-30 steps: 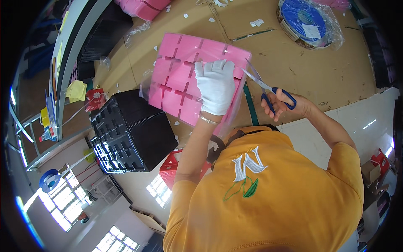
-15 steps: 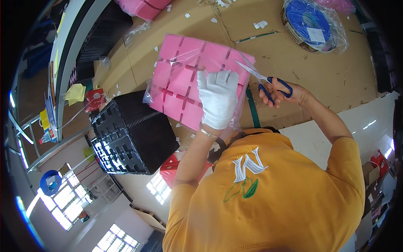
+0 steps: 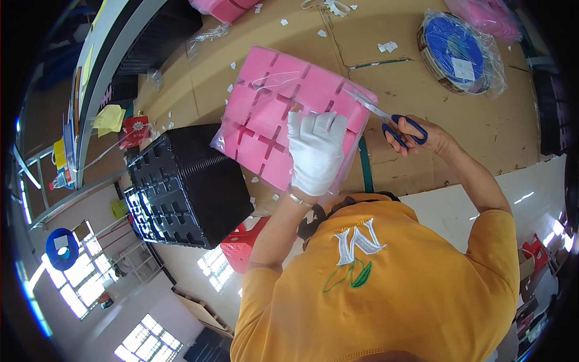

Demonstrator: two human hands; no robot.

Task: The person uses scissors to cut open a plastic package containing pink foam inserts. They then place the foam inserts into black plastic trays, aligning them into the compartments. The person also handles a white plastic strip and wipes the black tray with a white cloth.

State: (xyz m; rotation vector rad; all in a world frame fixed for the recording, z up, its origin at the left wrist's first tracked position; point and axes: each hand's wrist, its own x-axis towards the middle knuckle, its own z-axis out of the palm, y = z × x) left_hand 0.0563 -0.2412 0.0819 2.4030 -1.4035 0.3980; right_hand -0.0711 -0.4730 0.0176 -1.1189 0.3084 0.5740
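A pink foam block [image 3: 256, 111] with cross-shaped slots lies tilted on the cardboard-covered table, wrapped in clear plastic film [image 3: 220, 142]. My left hand [image 3: 316, 148], in a white glove, rests on top of the block near its front side with the fingers curled under; the glove hides what they grip. In my bare right hand [image 3: 416, 136] is a pair of scissors [image 3: 379, 111] with dark blue handles. Fingers pass through the handle loops. The blades point left over the block's right corner, a little apart, close to the film.
A black plastic crate [image 3: 214, 181] stands left of the block. A blue round reel in plastic [image 3: 452, 45] lies at the back right. More pink foam [image 3: 226, 7] sits at the far edge. Paper scraps [image 3: 388, 46] are scattered about, and a red stool [image 3: 244, 244] stands below the table.
The view has turned slightly, so the table things appear shifted. The scissor blades look nearer to each other than before. My left hand stays on the pink foam block.
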